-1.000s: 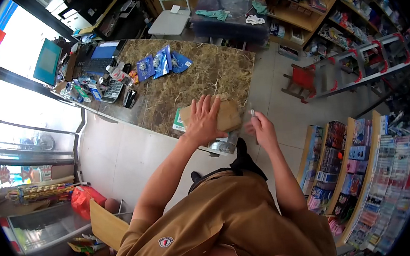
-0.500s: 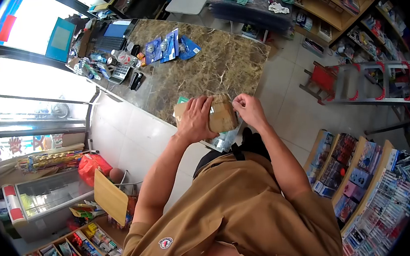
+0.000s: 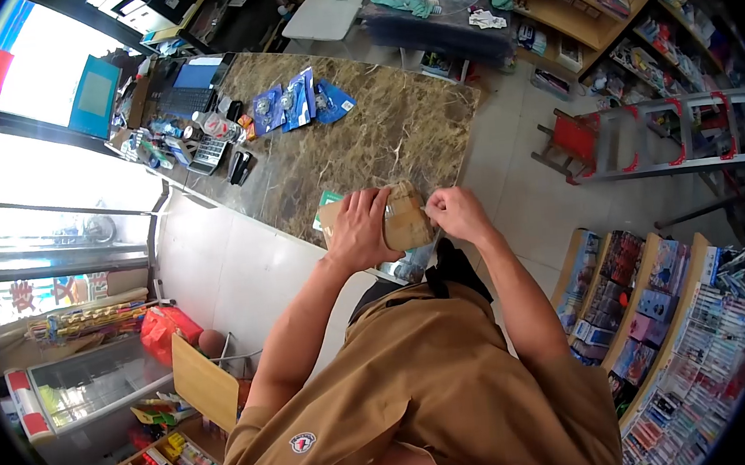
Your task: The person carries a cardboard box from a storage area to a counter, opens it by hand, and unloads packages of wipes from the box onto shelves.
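A small brown cardboard box with tape across it lies at the near right corner of the marble-patterned counter. Over its left part rests my left hand, fingers on top and thumb along the near side, gripping it. My right hand is at the box's right end, thumb and forefinger pinched together; whatever is between them is too small to make out. A green and white item sticks out behind the box, partly covered. Clear plastic shows under the box's near edge.
Blue packets, a calculator, a stapler and a bottle sit on the counter. A ladder and a red stool stand right. Display shelves are at lower right.
My right hand has come in from the right to the box's end, and its fingers have closed in a pinch. The box now shows its taped face. The camera view has shifted slightly.
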`<state>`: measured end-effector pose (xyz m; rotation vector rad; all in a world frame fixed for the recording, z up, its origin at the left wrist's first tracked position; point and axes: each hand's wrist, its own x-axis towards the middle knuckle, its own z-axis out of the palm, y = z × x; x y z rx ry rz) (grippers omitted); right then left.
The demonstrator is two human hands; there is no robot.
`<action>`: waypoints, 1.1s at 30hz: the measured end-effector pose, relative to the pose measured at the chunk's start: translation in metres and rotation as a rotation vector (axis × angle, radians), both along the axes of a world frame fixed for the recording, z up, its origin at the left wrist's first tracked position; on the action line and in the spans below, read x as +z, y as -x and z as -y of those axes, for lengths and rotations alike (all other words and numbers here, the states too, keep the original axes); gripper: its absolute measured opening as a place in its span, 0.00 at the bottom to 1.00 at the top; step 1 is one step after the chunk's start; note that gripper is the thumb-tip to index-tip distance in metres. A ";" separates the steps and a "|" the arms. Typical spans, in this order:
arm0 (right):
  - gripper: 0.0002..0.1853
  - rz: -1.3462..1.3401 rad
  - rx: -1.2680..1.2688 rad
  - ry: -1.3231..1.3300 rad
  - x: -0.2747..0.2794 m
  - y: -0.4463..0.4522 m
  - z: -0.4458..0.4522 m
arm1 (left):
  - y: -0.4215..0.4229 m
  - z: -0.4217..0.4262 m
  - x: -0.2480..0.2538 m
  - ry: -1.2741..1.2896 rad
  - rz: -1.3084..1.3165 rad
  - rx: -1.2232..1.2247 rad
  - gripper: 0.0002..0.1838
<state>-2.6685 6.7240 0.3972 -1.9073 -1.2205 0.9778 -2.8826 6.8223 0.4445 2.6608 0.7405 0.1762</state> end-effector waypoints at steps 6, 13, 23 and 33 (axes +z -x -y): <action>0.11 -0.284 0.100 0.300 0.017 -0.007 0.044 | 0.004 -0.004 -0.004 0.036 0.003 0.028 0.60; 0.08 -0.323 -0.425 0.038 0.013 0.008 0.063 | -0.005 0.007 0.005 -0.008 -0.148 0.594 0.65; 0.09 -0.201 -0.122 -0.035 0.052 0.099 -0.061 | 0.081 -0.037 -0.024 0.681 -0.220 0.694 0.54; 0.10 0.348 0.052 0.295 0.037 0.112 -0.145 | 0.075 -0.017 -0.076 0.974 0.044 0.765 0.62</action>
